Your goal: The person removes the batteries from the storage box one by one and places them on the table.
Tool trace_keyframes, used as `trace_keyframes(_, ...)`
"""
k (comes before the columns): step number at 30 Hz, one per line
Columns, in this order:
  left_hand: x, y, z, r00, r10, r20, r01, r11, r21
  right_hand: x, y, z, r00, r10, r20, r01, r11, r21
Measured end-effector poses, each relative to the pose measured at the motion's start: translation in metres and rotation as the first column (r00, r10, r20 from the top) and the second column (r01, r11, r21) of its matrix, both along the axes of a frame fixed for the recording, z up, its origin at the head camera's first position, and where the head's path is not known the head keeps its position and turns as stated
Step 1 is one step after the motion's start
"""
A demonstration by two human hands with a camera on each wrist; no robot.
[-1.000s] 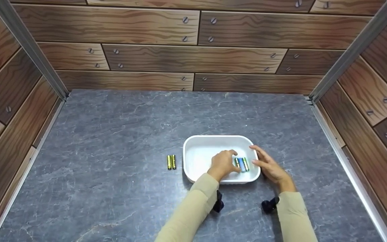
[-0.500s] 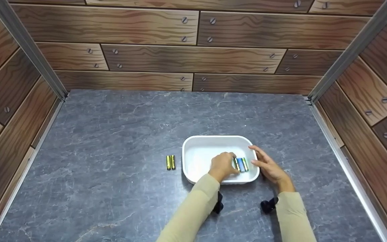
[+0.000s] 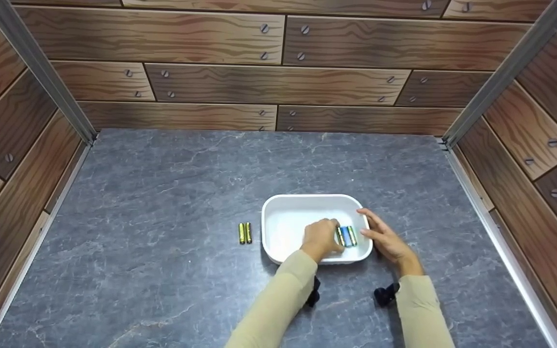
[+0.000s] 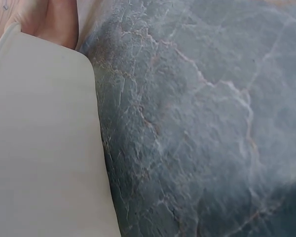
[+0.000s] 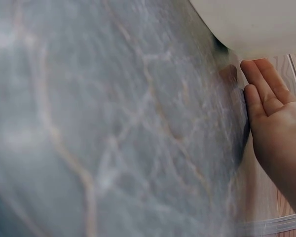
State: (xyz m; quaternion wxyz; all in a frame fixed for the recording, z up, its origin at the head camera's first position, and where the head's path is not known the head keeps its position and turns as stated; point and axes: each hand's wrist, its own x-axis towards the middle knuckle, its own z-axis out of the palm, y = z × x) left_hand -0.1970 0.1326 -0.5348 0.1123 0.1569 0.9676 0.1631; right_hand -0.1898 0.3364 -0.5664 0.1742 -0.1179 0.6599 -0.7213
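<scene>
A white plastic tub [image 3: 278, 200] stands on the table with several small batteries [image 3: 346, 236] lying side by side near its right end. My left hand [image 3: 321, 238] reaches into the tub, thumb and fingertips curled about the ends of the leftmost battery [image 3: 340, 236] of this row. Part of that battery is hidden by the hand. At the tub's right side my right hand [image 3: 390, 241] grips the rim, thumb and forefinger over it; its other fingers [image 5: 269, 86] lie below the tub's wall in the right wrist view. The left wrist view shows only part of the left hand [image 4: 52, 22].
Two gold batteries [image 3: 245, 233] lie together on the marbled grey table [image 3: 162, 193], left of the tub. Wood-patterned panels [image 3: 220, 82] wall the table at the back and both sides. A black wrist device [image 3: 386, 295] hangs by the right sleeve.
My left thumb and fingers have closed in slightly at the left of the battery row. The right hand keeps its place on the rim; the whole head view shifts a little.
</scene>
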Motion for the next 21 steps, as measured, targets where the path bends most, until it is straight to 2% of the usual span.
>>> trace_keyframes(11,-0.0022,0.0014,0.0009,1.0,0.001,-0.007,-0.001,0.999,-0.037,-0.0003,0.0007,-0.0003,0.999,0.028,-0.023,-0.028,1.0,-0.014)
trace_keyframes(21,-0.0042,-0.002,0.0058,0.999,0.017,0.039,-0.017,1.0,-0.01,0.0,0.0009,0.0006,1.0,0.01,-0.006,-0.01,1.0,0.017)
